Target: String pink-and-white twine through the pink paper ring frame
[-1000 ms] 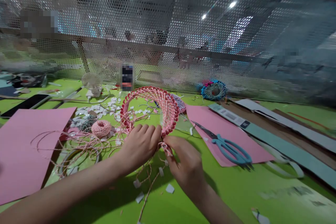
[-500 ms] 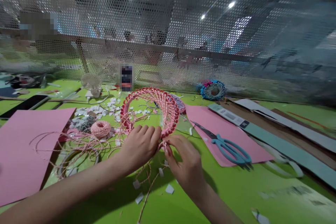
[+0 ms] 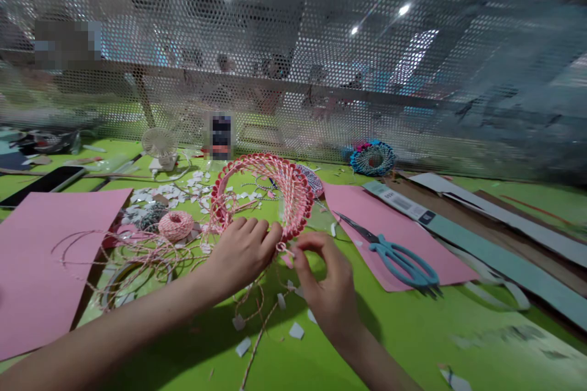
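A pink ring [image 3: 300, 195] with a scalloped edge, strung across with pink-and-white twine, stands tilted above the table. My left hand [image 3: 245, 253] is closed on its lower rim. Just right of it, my right hand [image 3: 328, 278] pinches a strand of pink twine [image 3: 285, 248] that forms a small loop below the rim. Loose twine hangs under both hands and trails toward the front edge. A tangle of the same twine [image 3: 137, 250] lies to the left, near a pink twine ball [image 3: 176, 225]. The fingertips of my left hand are partly hidden.
Blue-handled scissors [image 3: 403, 263] lie on pink paper [image 3: 353, 226] at right, beside long card strips [image 3: 481, 250]. More pink paper [image 3: 50, 256], a phone [image 3: 43, 186] and a small fan [image 3: 159, 146] are left. A blue woven ring [image 3: 372, 157] stands near the perforated screen [image 3: 293, 73].
My right hand has moved slightly right, away from the rim, drawing the twine out so a small loop shows. My left hand and the ring have barely moved.
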Motion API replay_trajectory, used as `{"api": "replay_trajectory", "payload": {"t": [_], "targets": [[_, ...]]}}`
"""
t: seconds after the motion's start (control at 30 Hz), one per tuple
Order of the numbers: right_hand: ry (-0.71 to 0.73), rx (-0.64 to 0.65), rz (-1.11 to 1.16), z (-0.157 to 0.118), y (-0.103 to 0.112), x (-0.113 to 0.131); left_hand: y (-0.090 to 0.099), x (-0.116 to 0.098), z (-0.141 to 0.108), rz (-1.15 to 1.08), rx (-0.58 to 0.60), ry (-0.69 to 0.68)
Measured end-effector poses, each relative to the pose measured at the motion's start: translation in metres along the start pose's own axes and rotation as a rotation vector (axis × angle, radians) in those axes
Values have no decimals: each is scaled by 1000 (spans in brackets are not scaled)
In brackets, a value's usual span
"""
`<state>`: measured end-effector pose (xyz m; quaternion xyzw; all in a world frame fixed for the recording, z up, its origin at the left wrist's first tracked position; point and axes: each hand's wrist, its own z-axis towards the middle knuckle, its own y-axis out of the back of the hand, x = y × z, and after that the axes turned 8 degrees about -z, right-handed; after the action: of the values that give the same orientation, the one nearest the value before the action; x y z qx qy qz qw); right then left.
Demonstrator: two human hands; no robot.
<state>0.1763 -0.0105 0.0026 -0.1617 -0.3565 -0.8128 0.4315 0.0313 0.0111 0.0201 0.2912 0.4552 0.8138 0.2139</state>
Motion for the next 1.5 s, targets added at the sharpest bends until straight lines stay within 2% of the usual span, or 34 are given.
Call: {"api": "replay_trajectory", "payload": {"t": [0.07, 0.13, 0.27, 0.37, 0.5, 0.67, 0.77, 0.87, 1.1, 1.5], "targets": [[-174, -33, 57, 0, -2, -7, 1, 1, -1, -1, -7, 6], [-290, 36, 142, 1, -6, -15, 2, 1, -1, -3, -23, 9], [-277, 286, 257, 2, -12, -26, 3, 0, -1, -16, -70, -10], [-271, 347, 288, 2, -14, -24, 4, -1, 0, -44, -83, -29], [-245, 299, 254, 3, -12, -19, 7, -2, 0, -78, -113, -55], [-83, 164, 34, 7, -11, -19, 9, -1, -1, -75, -165, -66], [-17, 141, -56, 7, -10, -22, 10, -2, -2, -71, -161, -72], [-12, 132, -112, 6, -11, -24, 10, -2, -1, -85, -144, -66], [46, 202, -199, 6, -14, -27, 10, 0, 0, -48, -142, -45], [28, 259, -85, 5, -16, -20, 5, 2, -2, -3, -119, -65]]}}
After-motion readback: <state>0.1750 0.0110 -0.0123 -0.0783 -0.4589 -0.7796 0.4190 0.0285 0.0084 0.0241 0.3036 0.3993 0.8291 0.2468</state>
